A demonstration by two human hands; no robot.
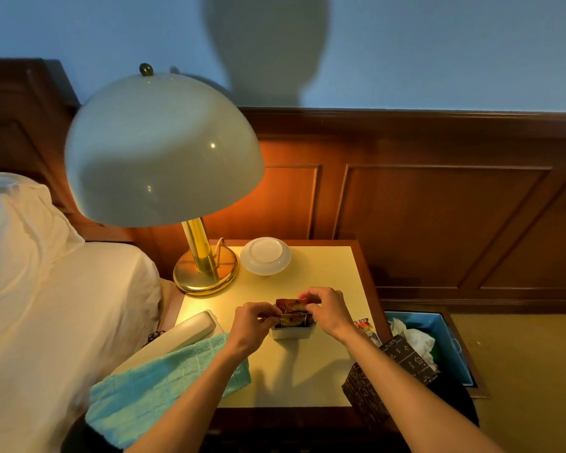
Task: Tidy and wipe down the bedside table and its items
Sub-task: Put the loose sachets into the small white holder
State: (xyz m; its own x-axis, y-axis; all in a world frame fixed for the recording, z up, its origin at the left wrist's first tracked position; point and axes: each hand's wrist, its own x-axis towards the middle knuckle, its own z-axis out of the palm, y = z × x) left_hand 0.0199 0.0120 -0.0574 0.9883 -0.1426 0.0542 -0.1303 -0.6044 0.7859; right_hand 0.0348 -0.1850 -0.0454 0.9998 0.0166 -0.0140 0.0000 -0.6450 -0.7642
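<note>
On the cream-topped bedside table (324, 276) stands a small white rectangular holder (291, 333) with several dark red sachets (293, 310) upright in it. My left hand (254, 317) pinches the sachets at their left edge. My right hand (324, 308) pinches them from the right and top. A turquoise cloth (164, 384) lies folded at the table's front left, partly over a white telephone (183, 335).
A brass lamp (206, 269) with a white dome shade stands at the back left, a white upside-down dish (265, 255) beside it. A dark patterned tissue box (402, 364) overhangs the right edge, a loose wrapper (365, 326) near it. A blue-lined bin (438, 328) sits right; bed left.
</note>
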